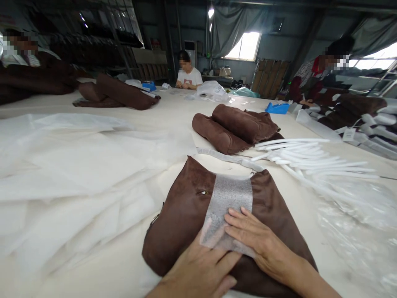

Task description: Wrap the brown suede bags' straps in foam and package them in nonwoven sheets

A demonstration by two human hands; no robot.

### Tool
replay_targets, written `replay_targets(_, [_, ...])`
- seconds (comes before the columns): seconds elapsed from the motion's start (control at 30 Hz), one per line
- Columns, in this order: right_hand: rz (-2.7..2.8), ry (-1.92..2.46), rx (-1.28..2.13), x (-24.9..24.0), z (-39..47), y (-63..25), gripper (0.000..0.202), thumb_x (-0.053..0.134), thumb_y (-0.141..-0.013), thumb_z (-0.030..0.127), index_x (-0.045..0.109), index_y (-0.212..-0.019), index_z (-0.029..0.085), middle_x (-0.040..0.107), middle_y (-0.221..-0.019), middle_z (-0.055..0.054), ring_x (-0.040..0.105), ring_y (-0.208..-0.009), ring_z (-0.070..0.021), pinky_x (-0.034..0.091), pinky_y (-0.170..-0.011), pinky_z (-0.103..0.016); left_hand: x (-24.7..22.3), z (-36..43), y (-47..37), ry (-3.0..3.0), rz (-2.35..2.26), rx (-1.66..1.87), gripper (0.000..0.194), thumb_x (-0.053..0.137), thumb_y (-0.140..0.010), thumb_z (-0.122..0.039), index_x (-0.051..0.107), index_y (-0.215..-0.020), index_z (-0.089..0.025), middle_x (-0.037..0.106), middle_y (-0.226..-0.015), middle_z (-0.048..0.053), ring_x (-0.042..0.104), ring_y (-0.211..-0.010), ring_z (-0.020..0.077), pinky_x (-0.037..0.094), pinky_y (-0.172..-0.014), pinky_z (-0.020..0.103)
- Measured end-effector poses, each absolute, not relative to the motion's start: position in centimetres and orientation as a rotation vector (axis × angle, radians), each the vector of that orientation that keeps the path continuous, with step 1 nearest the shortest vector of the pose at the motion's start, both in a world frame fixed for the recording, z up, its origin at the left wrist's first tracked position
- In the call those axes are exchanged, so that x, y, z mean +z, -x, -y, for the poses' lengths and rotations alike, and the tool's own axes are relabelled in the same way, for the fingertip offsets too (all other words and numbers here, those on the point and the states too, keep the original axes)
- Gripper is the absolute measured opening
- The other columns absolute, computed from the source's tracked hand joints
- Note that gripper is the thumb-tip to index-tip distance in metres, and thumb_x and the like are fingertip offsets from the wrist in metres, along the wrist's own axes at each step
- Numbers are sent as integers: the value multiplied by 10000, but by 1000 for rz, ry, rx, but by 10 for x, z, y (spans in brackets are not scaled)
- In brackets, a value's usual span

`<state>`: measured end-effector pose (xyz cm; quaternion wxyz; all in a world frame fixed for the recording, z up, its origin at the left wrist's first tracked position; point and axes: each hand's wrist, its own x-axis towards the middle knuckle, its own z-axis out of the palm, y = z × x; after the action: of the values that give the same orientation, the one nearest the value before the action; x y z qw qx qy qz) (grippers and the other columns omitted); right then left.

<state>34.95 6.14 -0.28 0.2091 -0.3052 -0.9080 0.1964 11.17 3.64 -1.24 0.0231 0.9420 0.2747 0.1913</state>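
Observation:
A dark brown suede-like bag (182, 211) lies on the white table in front of me. Over its middle runs a strip of thin, whitish translucent sheet (231, 192). My left hand (203, 265) is at the lower end of the strip, fingers spread, some fingertips showing through the sheet from beneath. My right hand (254, 236) rests flat on top of the strip's right side with its fingers extended. A small metal piece (204, 192) sits in the brown surface left of the strip.
Large thin white sheets (77, 174) spread over the left. Two brown rolled pieces (229, 128) lie ahead, beside white foam-like rods (313, 159). Clear plastic (359, 219) is at right. People work at the table's far side, near blue dispensers (277, 108).

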Motion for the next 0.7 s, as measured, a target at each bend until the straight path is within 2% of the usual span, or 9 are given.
replay_targets(0.13, [2576, 821, 638, -6, -62, -356, 479, 427, -974, 86, 506, -1423, 230, 463, -1513, -86, 320, -1460, -194, 229, -1210, -519, -14, -32, -105, -2651, -785, 1023, 168, 579, -921, -180, 600, -1088, -181, 644, -956, 53, 609, -909, 192, 478, -953, 400])
replay_targets(0.2, [2586, 795, 636, -5, -63, -358, 432, 441, -991, 126, 533, -1400, 230, 462, -1514, -86, 307, -1465, -192, 219, -1212, -518, -20, -31, -102, -2489, -839, 1317, 211, 624, -868, -118, 580, -1068, -170, 607, -926, 61, 593, -896, 194, 512, -860, 377])
replay_targets(0.27, [2589, 771, 615, -6, -64, -358, 384, 461, -1007, 194, 557, -1378, 221, 455, -1518, -92, 298, -1470, -196, 213, -1212, -518, -23, -31, -101, -2435, -948, 1454, 331, 639, -859, -118, 551, -1176, -156, 612, -1066, 111, 585, -1050, 239, 505, -933, 432])
replay_targets(0.33, [2595, 747, 570, -6, -65, -356, 361, 467, -1012, 241, 581, -1354, 214, 446, -1523, -97, 291, -1473, -202, 215, -1213, -518, -24, -33, -102, -2555, -991, 1320, 432, 581, -904, -128, 486, -1325, -150, 590, -1270, 157, 521, -1250, 281, 400, -1090, 542])
replay_targets(0.4, [2615, 747, 517, -4, -63, -355, 352, 462, -1013, 250, 599, -1334, 200, 443, -1524, -105, 290, -1473, -211, 223, -1212, -518, -23, -35, -105, -2732, -900, 1056, 454, 499, -955, -131, 432, -1403, -147, 570, -1368, 156, 477, -1338, 275, 306, -1161, 582])
replay_targets(0.47, [2627, 794, 468, 0, -50, -355, 365, 468, -1008, 255, 591, -1338, 161, 453, -1514, -132, 305, -1468, -225, 245, -1209, -513, -22, -36, -107, -2829, -796, 888, 423, 444, -987, -138, 434, -1409, -140, 592, -1363, 137, 502, -1328, 243, 339, -1164, 539])
replay_targets(0.57, [2572, 874, 411, 10, -4, -363, 386, 464, -994, 204, 564, -1354, 109, 468, -1498, -160, 318, -1463, -225, 282, -1203, -483, -22, -37, -108, -2863, -771, 855, 372, 408, -1006, -146, 485, -1370, -127, 600, -1360, 121, 516, -1317, 225, 387, -1147, 501])
replay_targets(0.63, [2598, 903, 419, 13, 38, -369, 451, 472, -952, 136, 516, -1401, 120, 418, -1536, -142, 261, -1485, -236, 260, -1208, -505, -23, -37, -108, -2860, -769, 858, 353, 405, -1008, -143, 514, -1342, -127, 603, -1358, 111, 529, -1304, 220, 373, -1155, 512])
replay_targets(0.7, [2705, 945, 468, 11, 78, -374, 621, 519, -874, 115, 407, -1484, 140, 318, -1591, -126, 179, -1507, -275, 227, -1203, -562, -24, -38, -109, -2852, -774, 880, 344, 416, -1004, -139, 530, -1328, -135, 612, -1348, 103, 546, -1287, 216, 344, -1170, 527])
